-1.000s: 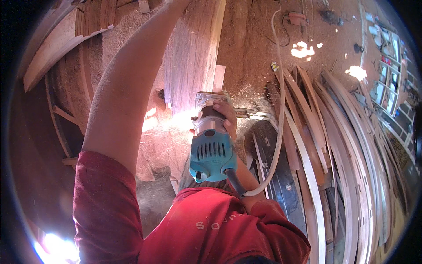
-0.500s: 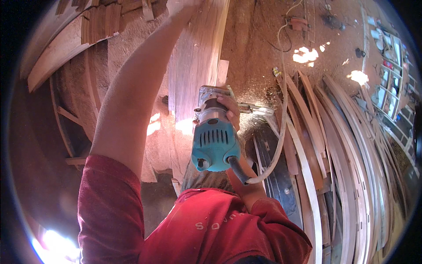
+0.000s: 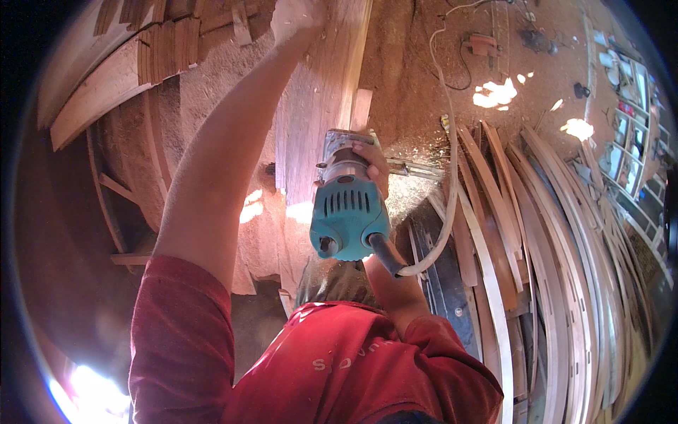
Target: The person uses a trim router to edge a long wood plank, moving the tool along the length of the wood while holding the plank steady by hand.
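Note:
My right hand [image 3: 372, 166] is wrapped round the metal neck of a teal trim router [image 3: 347, 212]. Only some of its fingers show, on the router's right side. The router's base sits at the near end of a long wooden board [image 3: 311, 106], by its right edge; the bit is hidden beneath. A metal guide arm [image 3: 417, 169] sticks out to the right, among wood dust. My left arm reaches far forward, and my left hand [image 3: 296, 18] rests at the board's left side near the top of the view. Its fingers cannot be made out.
A pale power cord [image 3: 452, 177] loops from the router along the right side. Many curved wooden strips [image 3: 558, 247] lie stacked at right. More cut wood pieces [image 3: 166, 53] lie at upper left. An orange object [image 3: 484, 46] rests on the dusty ground, with a shelf rack [image 3: 632, 134] beyond.
The router and my right hand have moved a little farther forward along the board. The cord has shifted with them. The whole view has tilted slightly, and my left hand shows more fully.

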`<state>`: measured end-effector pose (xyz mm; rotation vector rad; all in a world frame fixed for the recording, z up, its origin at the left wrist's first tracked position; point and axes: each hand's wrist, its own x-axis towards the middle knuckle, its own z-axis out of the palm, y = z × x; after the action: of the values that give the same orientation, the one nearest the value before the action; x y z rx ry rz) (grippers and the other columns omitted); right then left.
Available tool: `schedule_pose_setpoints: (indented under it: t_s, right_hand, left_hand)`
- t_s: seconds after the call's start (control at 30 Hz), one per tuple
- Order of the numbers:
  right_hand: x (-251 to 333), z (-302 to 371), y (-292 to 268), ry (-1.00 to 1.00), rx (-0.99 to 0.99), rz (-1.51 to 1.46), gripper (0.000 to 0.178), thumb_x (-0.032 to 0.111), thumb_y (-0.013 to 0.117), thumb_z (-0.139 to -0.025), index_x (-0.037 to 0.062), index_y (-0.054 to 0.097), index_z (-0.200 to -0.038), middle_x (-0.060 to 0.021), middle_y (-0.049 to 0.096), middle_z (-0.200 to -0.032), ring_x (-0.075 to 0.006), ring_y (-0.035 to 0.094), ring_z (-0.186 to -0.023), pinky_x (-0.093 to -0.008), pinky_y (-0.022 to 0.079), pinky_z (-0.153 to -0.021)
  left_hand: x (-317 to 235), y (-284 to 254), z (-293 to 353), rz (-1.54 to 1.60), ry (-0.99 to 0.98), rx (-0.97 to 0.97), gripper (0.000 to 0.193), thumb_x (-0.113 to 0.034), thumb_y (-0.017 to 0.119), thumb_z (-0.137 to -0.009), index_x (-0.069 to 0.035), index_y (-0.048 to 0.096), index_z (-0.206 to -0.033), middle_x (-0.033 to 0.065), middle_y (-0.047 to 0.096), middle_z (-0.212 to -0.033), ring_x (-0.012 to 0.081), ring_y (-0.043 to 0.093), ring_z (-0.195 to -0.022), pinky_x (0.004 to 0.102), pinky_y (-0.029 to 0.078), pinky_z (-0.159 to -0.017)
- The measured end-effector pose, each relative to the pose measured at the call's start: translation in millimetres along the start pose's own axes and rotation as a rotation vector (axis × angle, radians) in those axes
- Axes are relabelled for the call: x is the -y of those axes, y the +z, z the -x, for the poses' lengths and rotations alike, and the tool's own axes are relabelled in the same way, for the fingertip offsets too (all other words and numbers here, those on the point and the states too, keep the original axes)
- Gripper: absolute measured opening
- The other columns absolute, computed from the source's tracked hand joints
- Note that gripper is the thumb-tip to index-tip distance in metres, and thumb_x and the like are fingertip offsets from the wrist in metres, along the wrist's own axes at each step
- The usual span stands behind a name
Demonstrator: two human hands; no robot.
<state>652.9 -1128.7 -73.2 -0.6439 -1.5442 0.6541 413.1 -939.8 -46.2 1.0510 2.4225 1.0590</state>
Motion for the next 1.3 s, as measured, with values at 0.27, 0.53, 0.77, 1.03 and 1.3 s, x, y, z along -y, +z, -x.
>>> schedule_pose_setpoints:
  t_s: [0.27, 0.53, 0.77, 1.03, 1.3]
  right_hand:
    - [-18, -13, 3, -0.006, 0.077, 0.012, 0.032, 0.013, 0.055, -0.104, 0.0128, 0.051, -0.136, -0.024, 0.07, -0.11, -0.0396, 0.071, -0.094, -0.0521, 0.059, -0.081]
    - [-32, 35, -18, 0.787, 0.223, -0.184, 0.03, 0.017, 0.054, -0.105, 0.0138, 0.051, -0.134, -0.023, 0.069, -0.113, -0.0382, 0.07, -0.098, -0.0516, 0.059, -0.084]
    - [-51, 16, -3, 0.803, 0.14, -0.218, 0.033, 0.026, 0.055, -0.104, 0.006, 0.058, -0.131, -0.0189, 0.069, -0.113, -0.0347, 0.068, -0.101, -0.0482, 0.055, -0.09]
    - [-85, -19, 10, 1.12, 0.049, -0.642, 0.045, 0.046, 0.053, -0.105, 0.0112, 0.053, -0.133, -0.0183, 0.066, -0.107, -0.0296, 0.071, -0.09, -0.0476, 0.065, -0.078]
    - [-62, -84, 33, 1.367, -0.225, -1.022, 0.039, 0.043, 0.05, -0.103, 0.0118, 0.057, -0.126, -0.0129, 0.068, -0.104, -0.0301, 0.07, -0.091, -0.051, 0.061, -0.085]
  left_hand:
    - [4, 3, 1, -0.043, 0.038, -0.072, 0.045, -0.033, 0.038, -0.106, -0.001, 0.069, -0.1, 0.0333, 0.067, -0.101, 0.0519, 0.063, -0.101, 0.058, 0.049, -0.09]
    - [-3, -2, 0, 0.005, 0.047, -0.039, 0.043, -0.03, 0.038, -0.105, 0.0, 0.068, -0.096, 0.0334, 0.066, -0.099, 0.0519, 0.062, -0.099, 0.0581, 0.048, -0.09]
    - [6, 2, -2, -0.038, 0.092, -0.033, 0.043, -0.029, 0.038, -0.105, 0.002, 0.068, -0.104, 0.0334, 0.066, -0.102, 0.0511, 0.061, -0.102, 0.0559, 0.047, -0.094]
    - [16, 12, -3, -0.043, 0.048, -0.06, 0.049, -0.033, 0.039, -0.106, 0.005, 0.064, -0.124, 0.0327, 0.065, -0.12, 0.047, 0.059, -0.118, 0.0507, 0.046, -0.104]
    - [17, 9, -5, -0.076, 0.069, -0.042, 0.051, -0.035, 0.038, -0.107, 0.004, 0.063, -0.128, 0.0333, 0.063, -0.125, 0.047, 0.058, -0.121, 0.0501, 0.045, -0.107]
